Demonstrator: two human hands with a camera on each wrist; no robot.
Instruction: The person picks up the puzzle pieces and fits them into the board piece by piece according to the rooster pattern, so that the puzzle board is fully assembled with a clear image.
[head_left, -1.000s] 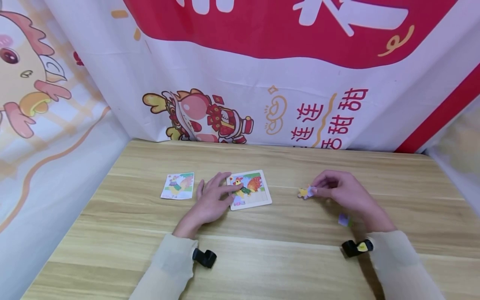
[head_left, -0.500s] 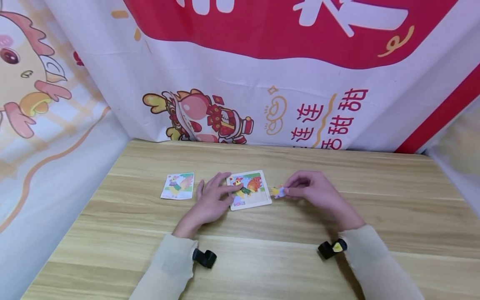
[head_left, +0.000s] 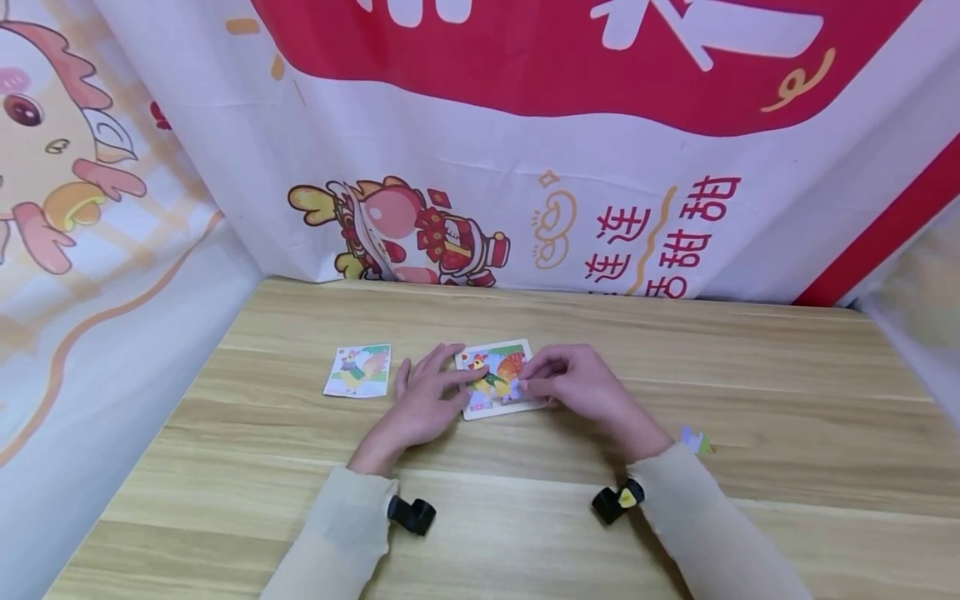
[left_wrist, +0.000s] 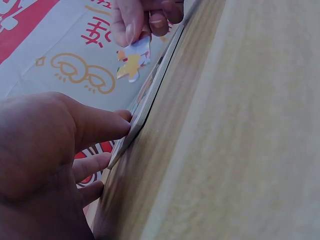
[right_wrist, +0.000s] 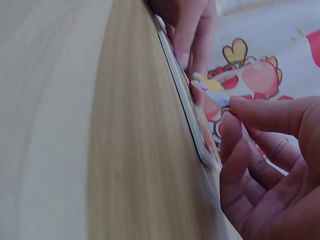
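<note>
A small jigsaw puzzle board (head_left: 495, 413) with a pale frame and a rooster picture lies mid-table. My left hand (head_left: 426, 404) rests on its left side, fingers spread and mostly straight, the index finger across the picture. In the left wrist view the thumb (left_wrist: 102, 125) touches the frame's edge. My right hand (head_left: 581, 385) is over the board's right side. Between thumb and index finger it pinches a yellow and lilac puzzle piece (right_wrist: 212, 91), tilted above the board in the wrist views. The right fingers hide part of the board in the head view.
A paper card (head_left: 357, 371) with the same rooster picture lies left of the left hand. Another loose puzzle piece (head_left: 694, 440), lilac and green, lies by the right sleeve. A printed cloth (head_left: 465, 150) hangs behind the wooden table (head_left: 510, 533).
My right hand has moved left across the table with the puzzle piece, from well right of the board to above it. My left hand has stayed on the board.
</note>
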